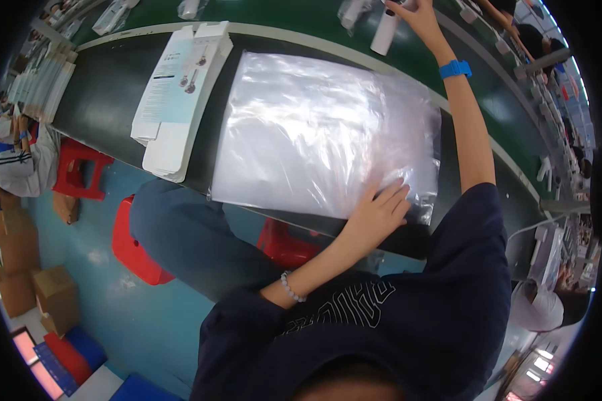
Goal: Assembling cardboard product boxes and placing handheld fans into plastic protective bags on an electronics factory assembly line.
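A broad stack of clear plastic bags lies on the dark table in front of me, glossy with reflections. My left hand rests on its near right edge, fingers stretched out and holding nothing. My right hand reaches far over the green conveyor belt. Its fingers close around the upper end of a white cylindrical device; the top of the hand is cut off by the picture's edge. Left of the bags sits a pile of flattened white cartons with printed pictures on them.
On the belt lie other bagged white items. More cartons stand at the table's far left. Red stools and brown boxes are on the blue floor. Another person sits at left; more people work along the right.
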{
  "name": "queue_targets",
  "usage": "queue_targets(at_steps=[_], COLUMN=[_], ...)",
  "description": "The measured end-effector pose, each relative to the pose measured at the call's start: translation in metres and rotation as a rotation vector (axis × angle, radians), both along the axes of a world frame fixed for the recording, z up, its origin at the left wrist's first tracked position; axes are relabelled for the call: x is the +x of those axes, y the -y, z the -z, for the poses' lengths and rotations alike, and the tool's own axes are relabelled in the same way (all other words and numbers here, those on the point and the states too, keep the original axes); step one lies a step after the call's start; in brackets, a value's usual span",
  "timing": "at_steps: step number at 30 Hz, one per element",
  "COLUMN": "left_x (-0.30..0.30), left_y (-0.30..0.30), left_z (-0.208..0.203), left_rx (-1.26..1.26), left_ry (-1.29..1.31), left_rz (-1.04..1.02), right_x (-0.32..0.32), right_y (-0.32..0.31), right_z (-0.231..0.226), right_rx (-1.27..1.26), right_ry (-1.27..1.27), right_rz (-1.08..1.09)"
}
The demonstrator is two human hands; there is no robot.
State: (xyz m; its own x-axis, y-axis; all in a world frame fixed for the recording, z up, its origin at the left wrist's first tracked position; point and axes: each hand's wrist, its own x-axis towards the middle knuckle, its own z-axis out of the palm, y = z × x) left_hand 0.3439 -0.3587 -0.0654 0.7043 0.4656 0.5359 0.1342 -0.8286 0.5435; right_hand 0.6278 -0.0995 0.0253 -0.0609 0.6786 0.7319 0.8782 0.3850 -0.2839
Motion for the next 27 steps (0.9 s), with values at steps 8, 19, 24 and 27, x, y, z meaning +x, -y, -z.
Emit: queue_targets(at_steps=[8, 19, 24, 27], left_x=[0.007, -0.023, -0.017, -0.006], left_y=[-0.004, -0.012, -0.015, -0.013], left_z=[-0.002, -0.006, -0.005, -0.014], left_rx=[0.188, 0.011, 0.109, 0.131], left_ry=[0.025, -0.006, 0.063, 0.097], left_rz=[-0.091, 0.053, 0.008, -0.039], right_x=[-0.056, -0.078, -0.078, -0.052], right_y=[0.043, 0.109, 0.172, 0.234], right_z=[-0.013, 0.002, -0.015, -0.021], right_rx=[-0.279, -0.563, -0.446, -0.371], right_ry=[-0.744, -0.915, -1.092, -1.113], right_rz=[-0.407, -0.238, -0.095, -0.185])
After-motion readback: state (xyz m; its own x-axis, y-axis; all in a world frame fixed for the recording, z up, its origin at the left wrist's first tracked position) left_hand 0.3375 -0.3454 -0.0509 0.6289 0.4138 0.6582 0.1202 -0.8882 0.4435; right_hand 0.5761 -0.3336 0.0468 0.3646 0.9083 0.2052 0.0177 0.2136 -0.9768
